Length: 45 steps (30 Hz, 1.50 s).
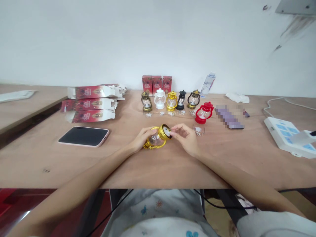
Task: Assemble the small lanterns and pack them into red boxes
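Note:
A gold lantern (157, 139) lies tilted on its side just above the table, its round base turned up to the right. My left hand (142, 139) is closed around its body from the left. The fingers of my right hand (184, 137) are pinched at the open rim of the base, by a pale disc inside it; whether they hold something small there is hidden. Beyond them stand a bronze lantern (146, 102), a white one (160, 98), a gold one (171, 101), a black one (181, 100), another bronze one (193, 99) and a red one (204, 113).
Flattened red boxes (90, 102) lie at the back left, with a phone (83, 136) nearer. Upright red boxes (157, 85) and a bottle (208, 85) stand by the wall. A blurred purple object (229, 118) and a power strip (288, 136) are on the right.

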Motion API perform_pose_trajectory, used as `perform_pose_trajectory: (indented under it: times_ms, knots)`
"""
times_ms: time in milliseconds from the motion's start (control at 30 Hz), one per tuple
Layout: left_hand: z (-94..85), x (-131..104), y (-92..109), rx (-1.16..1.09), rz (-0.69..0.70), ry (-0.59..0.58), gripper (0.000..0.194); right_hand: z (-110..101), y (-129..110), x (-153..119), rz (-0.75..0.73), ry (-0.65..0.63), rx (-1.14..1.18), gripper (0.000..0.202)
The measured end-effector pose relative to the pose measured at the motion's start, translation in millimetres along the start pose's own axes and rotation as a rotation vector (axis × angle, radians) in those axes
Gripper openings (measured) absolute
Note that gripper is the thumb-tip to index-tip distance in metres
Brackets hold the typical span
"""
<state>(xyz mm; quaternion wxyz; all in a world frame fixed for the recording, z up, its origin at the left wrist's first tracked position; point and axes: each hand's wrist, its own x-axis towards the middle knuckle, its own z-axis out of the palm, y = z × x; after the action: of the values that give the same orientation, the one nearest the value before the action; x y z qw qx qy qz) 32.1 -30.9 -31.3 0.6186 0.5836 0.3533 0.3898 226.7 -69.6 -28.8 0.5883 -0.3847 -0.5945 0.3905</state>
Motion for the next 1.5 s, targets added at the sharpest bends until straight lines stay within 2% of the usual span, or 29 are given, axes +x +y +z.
perform_pose_trajectory:
  times_ms: [233,400,600,833,1500]
  knots:
    - [0.7,-1,4,0.069,0.028,0.006,0.044,-2,6,5,0.286,-0.061,0.264,0.028]
    - [-0.3,-2,10,0.151,0.044,-0.01,0.041,-2,5,6,0.414,-0.14,0.435,0.029]
    - [-0.1,-3,13,0.203,0.065,-0.048,0.039,-4,7,7,0.51,-0.179,0.528,0.032]
    - [-0.3,-3,14,0.259,0.071,-0.058,0.04,-6,10,9,0.537,-0.238,0.537,0.032]
    - [-3.9,-1,11,0.355,0.141,-0.108,0.044,-3,12,6,0.543,-0.213,0.569,0.037]
